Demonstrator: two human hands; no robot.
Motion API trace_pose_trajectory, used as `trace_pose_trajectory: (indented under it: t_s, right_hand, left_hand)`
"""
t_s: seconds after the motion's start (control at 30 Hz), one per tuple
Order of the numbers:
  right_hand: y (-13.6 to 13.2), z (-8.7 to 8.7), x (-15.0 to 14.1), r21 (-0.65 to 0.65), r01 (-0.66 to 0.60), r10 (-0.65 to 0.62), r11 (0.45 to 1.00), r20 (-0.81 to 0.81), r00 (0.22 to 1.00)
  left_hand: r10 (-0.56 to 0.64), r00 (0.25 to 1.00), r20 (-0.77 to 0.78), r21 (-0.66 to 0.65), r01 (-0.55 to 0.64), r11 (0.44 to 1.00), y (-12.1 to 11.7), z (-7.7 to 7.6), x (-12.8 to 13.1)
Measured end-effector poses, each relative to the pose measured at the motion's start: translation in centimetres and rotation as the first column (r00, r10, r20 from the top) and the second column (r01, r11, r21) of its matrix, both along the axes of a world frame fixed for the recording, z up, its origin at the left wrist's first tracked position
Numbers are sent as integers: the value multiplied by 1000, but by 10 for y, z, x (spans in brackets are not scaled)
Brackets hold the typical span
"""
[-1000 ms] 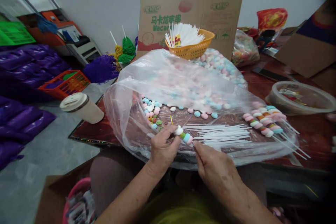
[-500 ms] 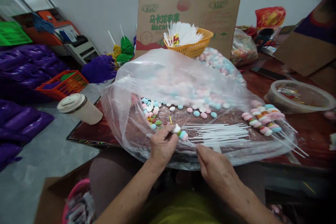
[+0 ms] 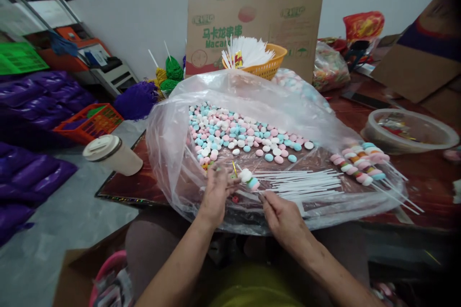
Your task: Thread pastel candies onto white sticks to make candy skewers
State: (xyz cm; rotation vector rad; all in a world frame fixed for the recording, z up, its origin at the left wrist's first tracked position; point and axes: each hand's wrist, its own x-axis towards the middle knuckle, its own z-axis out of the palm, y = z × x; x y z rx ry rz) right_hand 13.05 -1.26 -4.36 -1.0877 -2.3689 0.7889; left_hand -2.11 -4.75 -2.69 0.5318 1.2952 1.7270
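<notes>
My right hand [image 3: 284, 216] is closed round the lower end of a white stick, the bare part of a candy skewer [image 3: 252, 184]. White, green, blue and pink soft candies are threaded on it. My left hand [image 3: 216, 194], slightly blurred, has its fingers apart just left of the skewer's tip, over a few green and red candies that it partly hides. A small red candy [image 3: 235, 199] lies by its palm. Beyond spread many pastel round candies [image 3: 234, 129] inside a clear plastic bag [image 3: 169, 163]. Loose white sticks [image 3: 306, 183] lie right of the skewer.
Several filled skewers [image 3: 360, 165] lie at the right beside a plastic tub [image 3: 370, 129]. A yellow basket [image 3: 273, 60] of sticks stands behind the bag, before a cardboard box [image 3: 288, 24]. A lidded cup [image 3: 122, 158] stands at the table's left edge.
My left hand has let go of the skewer's candies and opened, moving slightly left. The bag's upper sheet has lifted back, baring more candies. My right hand has shifted slightly up and left.
</notes>
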Motion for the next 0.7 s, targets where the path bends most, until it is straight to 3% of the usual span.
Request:
trace_pose_trajectory:
  t_s: [0.07,0.13,0.27,0.43,0.5,0.57,0.63,0.7]
  right_hand:
    - [-5,-1,0,-20,-33,32,999,-35,999]
    - [-11,-5,-1,-25,-70,68,997,-56,996]
    - [-19,-16,-3,23,-49,51,999,-94,994]
    - [-10,-22,-7,57,-32,34,998,-44,998]
    - [1,-18,-4,72,-5,8,997,-49,999]
    - [13,-13,2,101,28,-23,995,-46,999]
    - [21,-11,9,117,29,-29,993,-7,1000]
    - [20,-13,13,96,-9,5,995,35,999]
  left_hand:
    - [10,970,243,22,-16,1000,8,5,8]
    - [33,932,360,1,-36,999,16,8,20]
    - [120,920,373,-42,-113,993,25,1,47]
    - [24,945,325,-9,-23,1000,24,-13,56]
    - [13,978,206,-15,-10,1000,22,-12,37]
    - [33,998,-62,-6,-33,999,18,-8,6]
    - [91,897,-432,-71,-134,988,17,-3,-27]
    - [-11,786,-618,-154,-108,982,19,-3,-53]
